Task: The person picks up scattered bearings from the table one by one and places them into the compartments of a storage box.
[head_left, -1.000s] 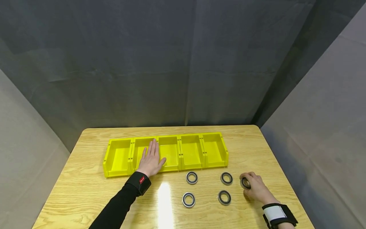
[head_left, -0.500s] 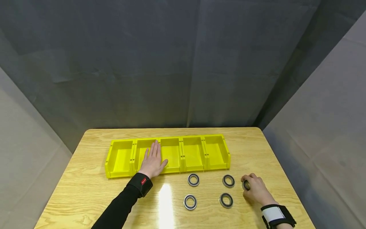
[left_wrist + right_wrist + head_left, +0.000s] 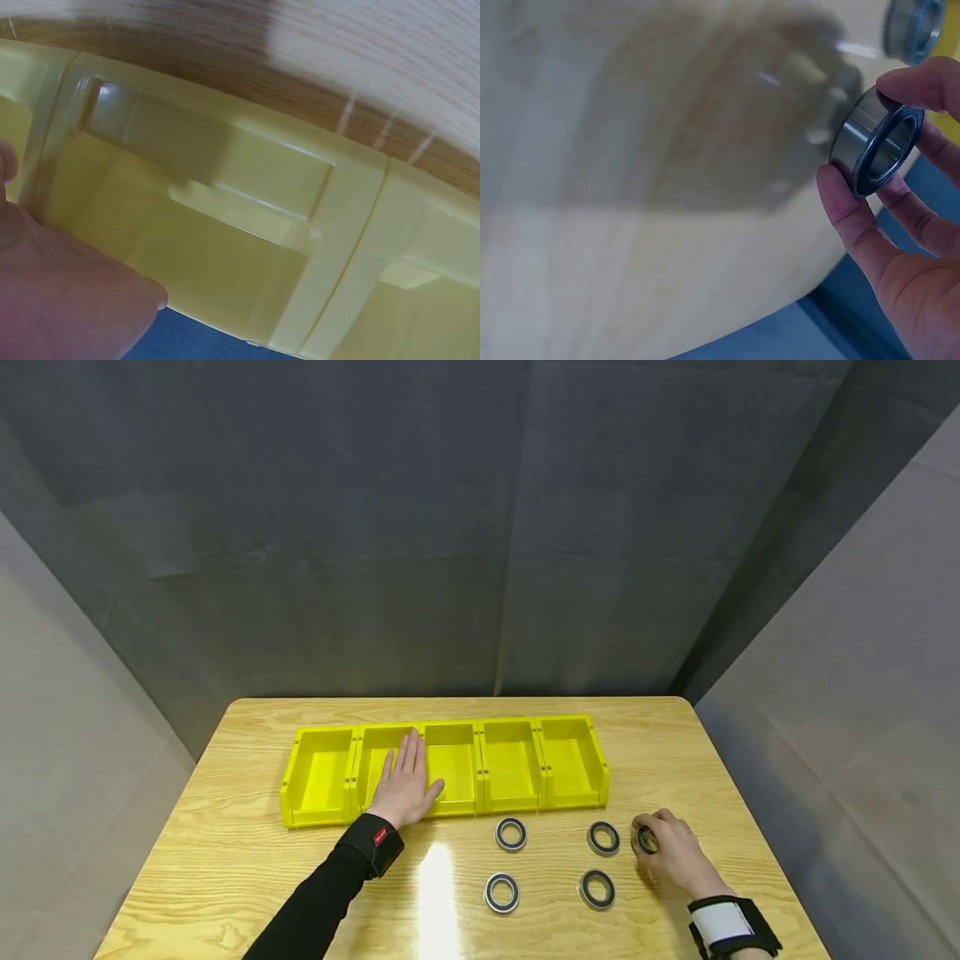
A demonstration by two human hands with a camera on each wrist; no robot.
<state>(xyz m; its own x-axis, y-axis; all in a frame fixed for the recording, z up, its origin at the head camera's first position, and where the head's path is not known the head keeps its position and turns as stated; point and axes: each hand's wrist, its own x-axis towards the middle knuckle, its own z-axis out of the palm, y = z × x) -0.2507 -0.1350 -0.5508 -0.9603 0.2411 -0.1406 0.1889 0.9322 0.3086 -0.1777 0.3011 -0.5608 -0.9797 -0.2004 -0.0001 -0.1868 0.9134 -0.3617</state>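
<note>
In the head view my right hand point(image 3: 672, 853) pinches a ball bearing point(image 3: 647, 839) near the table's right side. The right wrist view shows the thumb and fingertips on the rim of that bearing point(image 3: 877, 142), a steel ring with a dark seal, tilted close over the wood. My left hand point(image 3: 402, 787) lies with straight fingers across the divider between two compartments of a yellow bin row point(image 3: 480, 810). Up close in the left wrist view, part of that hand point(image 3: 67, 285) rests over the bin edge point(image 3: 225, 112).
Several bearings lie flat on the wooden table point(image 3: 187, 877) in front of the bins: one bearing point(image 3: 511, 834) and another bearing point(image 3: 502, 892) left, one bearing point(image 3: 603, 838) and another bearing point(image 3: 597, 889) right. A dark curtain point(image 3: 375, 568) hangs behind.
The right hand shifts slightly with its bearing, a little nearer to the bearing on its left. The left hand stays on the bins, while the head view drifts slightly.
</note>
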